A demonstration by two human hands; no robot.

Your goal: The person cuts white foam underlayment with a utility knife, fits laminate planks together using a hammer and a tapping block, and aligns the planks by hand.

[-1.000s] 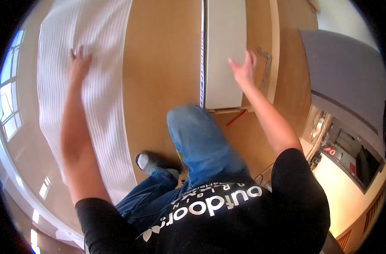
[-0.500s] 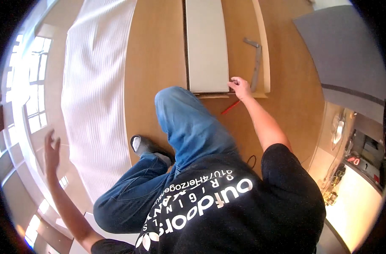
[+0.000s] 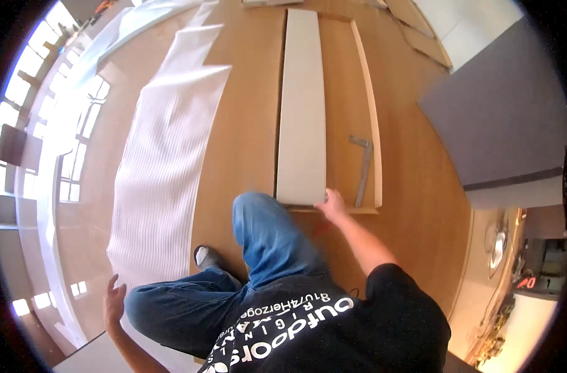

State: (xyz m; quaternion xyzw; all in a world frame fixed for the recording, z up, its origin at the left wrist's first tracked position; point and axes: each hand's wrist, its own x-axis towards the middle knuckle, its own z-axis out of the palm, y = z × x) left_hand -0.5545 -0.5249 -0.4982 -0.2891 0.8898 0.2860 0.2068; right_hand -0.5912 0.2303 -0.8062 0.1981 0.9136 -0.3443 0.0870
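A long pale, narrow panel (image 3: 301,99) lies lengthwise on the cardboard sheet (image 3: 234,149), inside a raised-edged cardboard section (image 3: 375,174). My right hand (image 3: 330,202) grips its near right corner, fingers bent round the edge. My left hand (image 3: 114,297) is off to the lower left, beside my bent left leg and the ribbed white foam sheet (image 3: 159,174), fingers curled but apart, holding nothing. A metal square (image 3: 365,161) lies right of the panel. A red, thin item lies blurred below the panel, near my right forearm.
Glossy floor (image 3: 84,230) reflects windows at left. Clear sheeting (image 3: 50,186) runs along it. A dark grey board (image 3: 501,118) stands at right, near a lit area (image 3: 507,323) with tools. More cardboard (image 3: 420,43) lies at the far right; my slippered foot (image 3: 206,255) rests on the cardboard.
My left hand came off the foam sheet and moved down and left. My right hand moved onto the panel's corner. The view shifted, showing more of the panel's far end.
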